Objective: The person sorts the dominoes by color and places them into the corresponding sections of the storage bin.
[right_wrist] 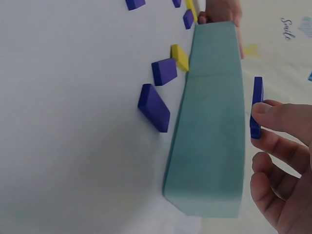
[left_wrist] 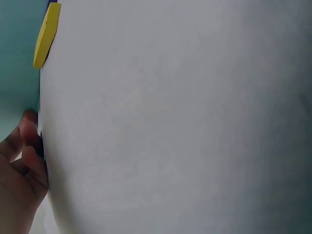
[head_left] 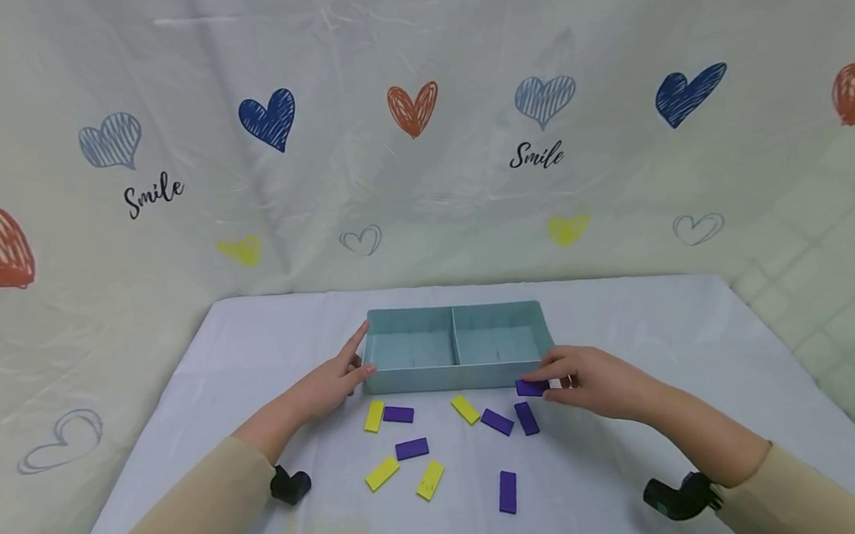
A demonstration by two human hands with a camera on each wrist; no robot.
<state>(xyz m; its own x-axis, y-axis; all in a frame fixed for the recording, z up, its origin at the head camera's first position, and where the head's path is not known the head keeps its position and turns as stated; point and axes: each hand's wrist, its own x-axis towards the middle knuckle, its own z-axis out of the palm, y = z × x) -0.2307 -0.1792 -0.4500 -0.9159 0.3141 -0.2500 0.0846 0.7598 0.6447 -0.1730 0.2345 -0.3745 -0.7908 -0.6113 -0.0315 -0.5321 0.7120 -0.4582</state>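
Note:
A light teal box (head_left: pixel 420 379) with one divider and two compartments stands on the table. At its left end my left hand (head_left: pixel 331 383) touches the box, index finger stretched along the side wall and thumb at the front corner. My right hand (head_left: pixel 599 379) pinches a purple rectangular block (right_wrist: pixel 257 107) between thumb and fingers. In the right wrist view this block is raised above the box's rim; in the head view it overlaps the front right corner. Below it lie a purple block (head_left: pixel 527 418) and another purple block (head_left: pixel 497 422), with a yellow block (head_left: pixel 465 409) beside them.
More flat blocks lie in front of the box, among them a yellow block (head_left: pixel 382 474), a purple block (head_left: pixel 412 448) and a purple block (head_left: pixel 508 492) nearest me. A white cloth (head_left: pixel 254 345) covers the table. Behind hangs a curtain (head_left: pixel 456 33) printed with hearts.

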